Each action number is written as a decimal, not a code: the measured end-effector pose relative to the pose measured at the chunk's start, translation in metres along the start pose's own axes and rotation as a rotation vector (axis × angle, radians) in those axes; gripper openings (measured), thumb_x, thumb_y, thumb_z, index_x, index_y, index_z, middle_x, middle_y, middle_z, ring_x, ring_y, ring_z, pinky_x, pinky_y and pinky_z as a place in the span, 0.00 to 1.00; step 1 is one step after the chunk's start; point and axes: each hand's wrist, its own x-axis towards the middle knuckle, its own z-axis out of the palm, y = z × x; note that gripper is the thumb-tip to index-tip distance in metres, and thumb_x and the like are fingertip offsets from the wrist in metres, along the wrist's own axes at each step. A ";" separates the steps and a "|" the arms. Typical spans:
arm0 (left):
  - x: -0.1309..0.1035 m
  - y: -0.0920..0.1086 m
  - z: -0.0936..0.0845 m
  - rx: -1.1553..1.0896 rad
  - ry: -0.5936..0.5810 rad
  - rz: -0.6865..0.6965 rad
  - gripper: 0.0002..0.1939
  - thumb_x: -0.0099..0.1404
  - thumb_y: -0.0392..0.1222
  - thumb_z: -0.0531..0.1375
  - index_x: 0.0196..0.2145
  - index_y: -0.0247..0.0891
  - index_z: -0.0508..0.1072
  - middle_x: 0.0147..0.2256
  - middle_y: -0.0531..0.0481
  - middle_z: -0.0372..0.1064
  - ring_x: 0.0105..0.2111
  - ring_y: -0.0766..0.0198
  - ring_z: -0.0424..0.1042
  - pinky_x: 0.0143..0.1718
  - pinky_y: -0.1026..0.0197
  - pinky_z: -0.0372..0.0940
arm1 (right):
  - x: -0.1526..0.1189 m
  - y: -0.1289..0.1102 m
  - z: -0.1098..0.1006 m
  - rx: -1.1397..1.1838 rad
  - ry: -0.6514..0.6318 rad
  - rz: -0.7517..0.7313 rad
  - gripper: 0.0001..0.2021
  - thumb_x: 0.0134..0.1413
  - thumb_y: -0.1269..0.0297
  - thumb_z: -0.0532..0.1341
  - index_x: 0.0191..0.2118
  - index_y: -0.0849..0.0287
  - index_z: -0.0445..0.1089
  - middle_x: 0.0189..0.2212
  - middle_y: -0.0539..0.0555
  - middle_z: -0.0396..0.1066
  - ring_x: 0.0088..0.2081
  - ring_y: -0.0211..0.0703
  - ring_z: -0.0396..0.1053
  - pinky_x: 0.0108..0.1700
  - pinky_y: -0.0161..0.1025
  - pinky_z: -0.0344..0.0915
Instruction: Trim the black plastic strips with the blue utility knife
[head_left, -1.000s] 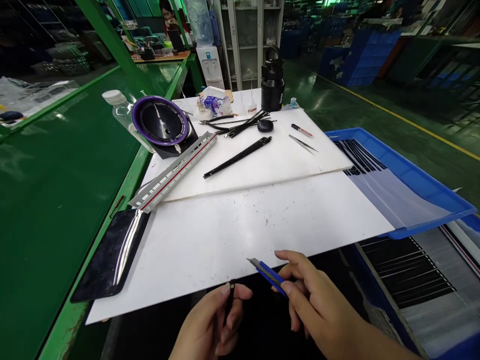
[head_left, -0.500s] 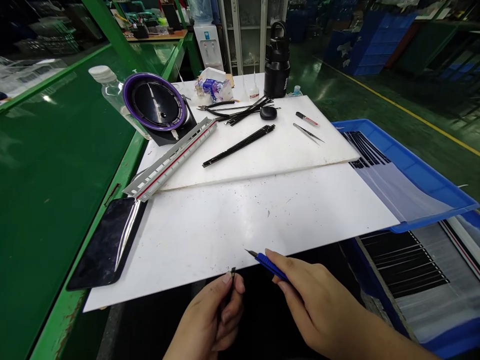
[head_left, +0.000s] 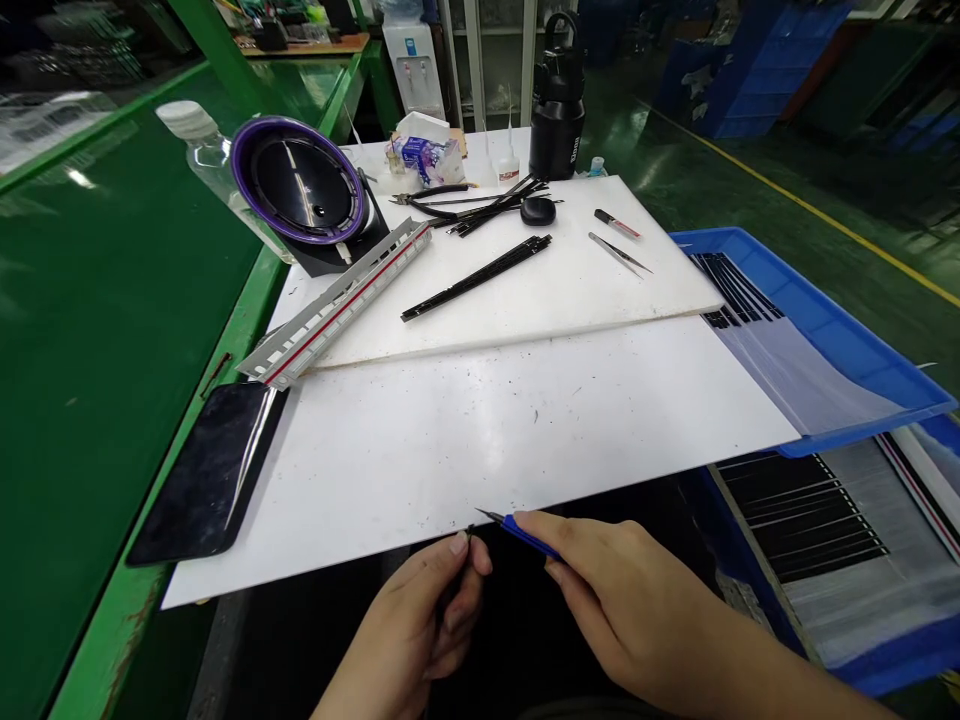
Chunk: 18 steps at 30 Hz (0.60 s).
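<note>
Between thumb and forefinger, my left hand (head_left: pixel 427 610) pinches a thin black strip (head_left: pixel 470 530), only its tip showing at the table's front edge. A blue craft knife (head_left: pixel 525 534) is gripped in my right hand (head_left: pixel 622 590), its pointed blade aimed left, just above and beside the strip. Whether the blade touches the strip I cannot tell. Further back, a bundle of black strips (head_left: pixel 480 278) lies on a white foam board (head_left: pixel 600 275). More black strips (head_left: pixel 495 213) lie crossed behind it, close to a pair of pliers (head_left: pixel 427 198).
A grey slotted rail (head_left: pixel 337 305) and a black tablet (head_left: pixel 210 470) lie at left, near a purple-rimmed fan (head_left: pixel 300 185). Tweezers (head_left: pixel 619 254), a marker pen (head_left: pixel 616 223) and a black bottle (head_left: pixel 556 110) stand or lie behind. A blue tray (head_left: pixel 840 340) with strips sits right.
My right hand has moved slightly left, bringing the knife blade closer to the strip in my left hand. The view has tilted a little, so the table appears higher.
</note>
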 end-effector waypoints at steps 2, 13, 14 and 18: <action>0.001 0.000 0.000 -0.002 0.004 0.001 0.17 0.68 0.52 0.57 0.32 0.36 0.75 0.18 0.59 0.53 0.16 0.75 0.41 0.15 0.72 0.38 | 0.001 -0.003 -0.002 -0.011 -0.010 0.032 0.24 0.65 0.73 0.51 0.65 0.54 0.61 0.43 0.55 0.76 0.45 0.50 0.75 0.49 0.46 0.69; 0.006 0.001 0.000 0.038 0.001 0.009 0.17 0.67 0.53 0.59 0.31 0.37 0.73 0.17 0.59 0.53 0.16 0.75 0.41 0.15 0.71 0.38 | 0.003 -0.006 -0.002 -0.094 -0.032 0.242 0.06 0.63 0.68 0.54 0.39 0.57 0.68 0.31 0.52 0.73 0.33 0.47 0.71 0.34 0.40 0.58; 0.006 0.001 0.000 0.037 0.001 0.009 0.16 0.67 0.53 0.59 0.31 0.37 0.73 0.17 0.59 0.53 0.16 0.75 0.41 0.15 0.71 0.38 | 0.003 -0.006 -0.002 -0.096 -0.030 0.257 0.05 0.63 0.67 0.55 0.36 0.57 0.67 0.30 0.51 0.73 0.32 0.45 0.70 0.33 0.40 0.56; 0.005 0.001 -0.001 0.031 -0.008 0.012 0.16 0.68 0.51 0.57 0.31 0.36 0.73 0.18 0.59 0.53 0.16 0.74 0.42 0.15 0.71 0.39 | 0.005 -0.003 -0.001 -0.021 -0.029 0.323 0.13 0.64 0.61 0.56 0.27 0.56 0.61 0.23 0.47 0.67 0.25 0.39 0.62 0.27 0.39 0.50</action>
